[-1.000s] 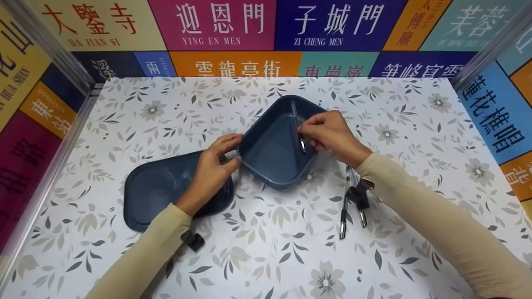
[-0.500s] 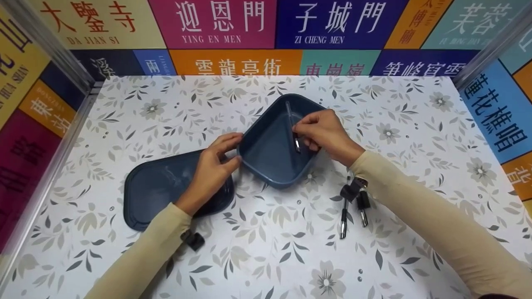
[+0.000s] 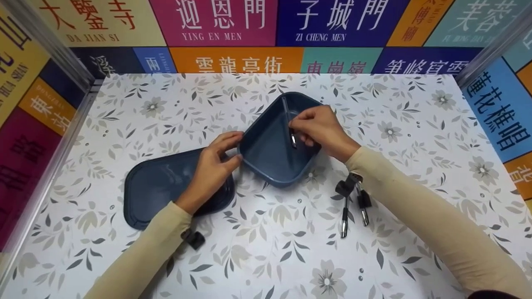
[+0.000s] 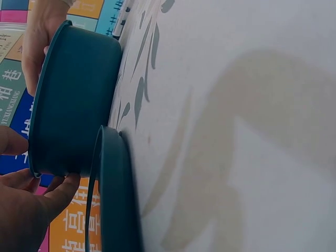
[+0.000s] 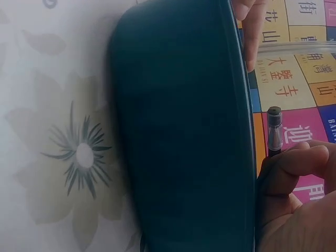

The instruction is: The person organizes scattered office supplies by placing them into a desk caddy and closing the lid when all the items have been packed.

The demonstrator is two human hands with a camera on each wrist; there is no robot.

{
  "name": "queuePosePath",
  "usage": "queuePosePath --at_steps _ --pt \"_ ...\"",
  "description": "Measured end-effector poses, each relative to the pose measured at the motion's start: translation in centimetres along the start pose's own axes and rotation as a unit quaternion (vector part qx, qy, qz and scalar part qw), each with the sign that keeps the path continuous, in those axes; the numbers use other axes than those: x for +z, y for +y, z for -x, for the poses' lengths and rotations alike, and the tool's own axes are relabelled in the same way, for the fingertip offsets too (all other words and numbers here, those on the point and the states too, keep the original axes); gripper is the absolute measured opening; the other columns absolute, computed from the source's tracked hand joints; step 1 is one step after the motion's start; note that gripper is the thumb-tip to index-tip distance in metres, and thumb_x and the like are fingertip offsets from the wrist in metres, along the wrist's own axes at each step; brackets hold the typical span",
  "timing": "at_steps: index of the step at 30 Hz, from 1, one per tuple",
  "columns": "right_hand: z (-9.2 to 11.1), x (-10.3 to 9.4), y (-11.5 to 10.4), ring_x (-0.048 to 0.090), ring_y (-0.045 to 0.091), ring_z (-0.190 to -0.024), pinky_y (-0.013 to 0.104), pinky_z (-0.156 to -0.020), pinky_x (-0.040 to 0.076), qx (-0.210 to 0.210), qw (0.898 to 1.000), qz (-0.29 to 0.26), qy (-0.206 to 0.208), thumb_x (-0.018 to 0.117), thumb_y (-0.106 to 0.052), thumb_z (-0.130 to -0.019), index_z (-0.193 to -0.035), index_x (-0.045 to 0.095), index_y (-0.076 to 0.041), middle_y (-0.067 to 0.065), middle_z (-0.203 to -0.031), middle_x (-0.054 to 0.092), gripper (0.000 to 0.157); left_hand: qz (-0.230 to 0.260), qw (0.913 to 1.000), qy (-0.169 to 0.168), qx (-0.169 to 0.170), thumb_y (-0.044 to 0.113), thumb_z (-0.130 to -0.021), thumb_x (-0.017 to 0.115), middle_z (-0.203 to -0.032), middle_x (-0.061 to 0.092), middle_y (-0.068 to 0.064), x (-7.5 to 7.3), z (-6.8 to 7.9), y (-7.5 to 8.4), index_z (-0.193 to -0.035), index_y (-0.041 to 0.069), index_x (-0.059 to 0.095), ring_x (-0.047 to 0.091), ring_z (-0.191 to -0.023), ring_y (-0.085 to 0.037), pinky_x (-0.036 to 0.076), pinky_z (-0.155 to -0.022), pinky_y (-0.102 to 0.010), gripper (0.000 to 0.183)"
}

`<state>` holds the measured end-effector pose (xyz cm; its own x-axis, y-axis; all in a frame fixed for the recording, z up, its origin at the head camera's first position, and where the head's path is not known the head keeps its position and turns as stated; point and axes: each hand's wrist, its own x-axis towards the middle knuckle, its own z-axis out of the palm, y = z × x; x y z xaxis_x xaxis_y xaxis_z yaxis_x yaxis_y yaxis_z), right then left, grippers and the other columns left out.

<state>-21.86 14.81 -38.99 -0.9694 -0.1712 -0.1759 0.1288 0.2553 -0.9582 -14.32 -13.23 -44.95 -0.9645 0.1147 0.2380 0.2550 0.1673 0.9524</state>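
Observation:
In the head view, my right hand (image 3: pixel 316 124) pinches a slim pen (image 3: pixel 286 109) with a dark grip and silver tip. The pen slants over the inside of a dark blue open box (image 3: pixel 270 181); whether it touches the bottom I cannot tell. My left hand (image 3: pixel 214 166) touches the box's left corner, thumb and fingers lightly bent against its outer wall. Under that hand lies a matching dark blue lid (image 3: pixel 156 187). In the right wrist view, the pen's silver end (image 5: pixel 274 128) rises past the box's rim. Two more pens, one (image 3: pixel 344 222) and another (image 3: pixel 365 216), lie below my right wrist.
A white table (image 3: pixel 270 249) with a floral print carries everything. Colourful panels (image 3: pixel 232 60) with Chinese lettering stand along its back and both sides. Each wrist wears a small black camera, the right one (image 3: pixel 344 188) hanging over the pens.
My right hand has shifted slightly left with the pen, bringing it further toward the middle of the box. The left hand, box and lid have stayed put.

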Motion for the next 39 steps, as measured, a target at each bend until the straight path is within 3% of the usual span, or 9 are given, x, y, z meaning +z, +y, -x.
queuePosePath --at_steps 7,12,21,32,39 --pt "-0.3 0.8 0.1 0.051 0.006 -0.047 0.019 -0.043 0.043 0.000 1.000 -0.006 -0.001 0.076 -0.006 -0.095 -0.097 0.078 0.007 0.001 -0.060 0.062 0.013 -0.003 1.0000 -0.003 -0.001 -0.008 -0.091 0.071 -0.149 0.068 -0.010 0.0 0.0 0.1 -0.142 -0.008 0.069 0.069 -0.130 -0.029 0.057 -0.099 -0.036 0.051" --pt "-0.3 1.2 0.4 0.051 0.006 -0.045 0.019 -0.042 0.043 0.001 1.000 -0.012 -0.004 0.075 -0.003 -0.094 -0.094 0.078 0.007 0.002 -0.058 0.062 0.011 0.003 1.0000 -0.003 -0.001 -0.008 -0.091 0.072 -0.149 0.067 -0.011 0.0 0.0 0.0 -0.142 -0.008 0.069 0.069 -0.131 -0.035 0.057 -0.101 -0.039 0.051" --pt "-0.3 1.8 0.6 0.052 0.007 -0.043 0.019 -0.043 0.045 0.008 1.000 -0.001 -0.013 0.078 -0.004 -0.094 -0.094 0.078 0.008 0.002 -0.058 0.062 0.011 -0.005 0.9999 -0.004 -0.009 -0.008 -0.091 0.072 -0.150 0.067 -0.008 -0.1 0.0 0.1 -0.142 -0.006 0.070 0.068 -0.131 -0.026 0.052 -0.092 -0.026 0.051" --pt "-0.2 1.7 0.6 0.052 0.007 -0.043 0.019 -0.043 0.045 -0.002 1.000 -0.019 -0.018 0.078 -0.004 -0.096 -0.096 0.078 0.007 0.003 -0.059 0.062 0.011 -0.001 0.9999 -0.003 -0.010 -0.007 -0.092 0.071 -0.149 0.068 -0.007 -0.1 0.0 0.0 -0.142 -0.006 0.070 0.069 -0.131 -0.027 0.054 -0.094 -0.029 0.050" --pt "0.7 0.6 0.2 0.053 0.008 -0.046 0.020 -0.043 0.044 -0.024 0.999 -0.024 -0.012 0.078 -0.007 -0.097 -0.101 0.077 0.006 0.007 -0.067 0.066 0.014 0.002 0.9999 -0.005 -0.009 -0.007 -0.092 0.071 -0.149 0.067 -0.007 -0.1 0.0 0.0 -0.142 -0.007 0.070 0.069 -0.132 -0.032 0.057 -0.099 -0.036 0.050"
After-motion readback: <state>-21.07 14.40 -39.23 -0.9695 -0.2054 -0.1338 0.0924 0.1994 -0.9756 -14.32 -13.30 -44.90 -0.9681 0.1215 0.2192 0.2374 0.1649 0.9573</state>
